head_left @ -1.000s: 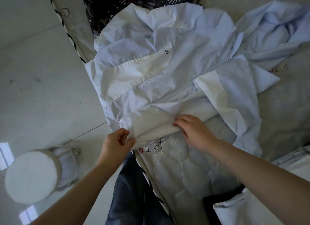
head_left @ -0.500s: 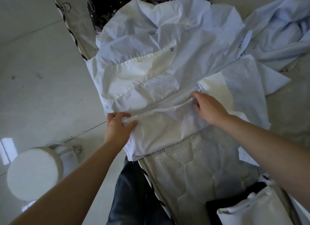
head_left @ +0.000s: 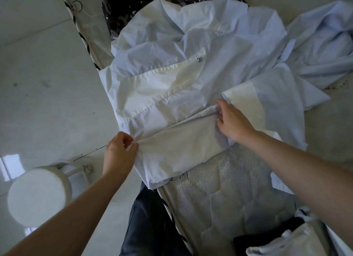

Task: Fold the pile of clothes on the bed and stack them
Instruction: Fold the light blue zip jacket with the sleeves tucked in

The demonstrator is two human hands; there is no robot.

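Note:
A pale blue and white shirt (head_left: 172, 80) lies spread across the corner of the bed (head_left: 219, 194). Its near hem is folded up over its body as a flat white band (head_left: 181, 145). My left hand (head_left: 119, 152) pinches the left end of that fold at the bed's edge. My right hand (head_left: 232, 120) grips the fold's right end, fingers curled into the cloth. A second pale blue garment (head_left: 321, 45) lies crumpled at the far right.
A dark patterned cloth (head_left: 133, 5) lies beyond the shirt. White and black folded items (head_left: 286, 240) sit at the lower right corner. A round white stool (head_left: 36, 196) stands on the shiny floor to the left. My dark trouser leg (head_left: 149, 227) is against the bed.
Both hands have carried the shirt's near hem up and away from me, folding it over the body. More quilted mattress shows in front of me.

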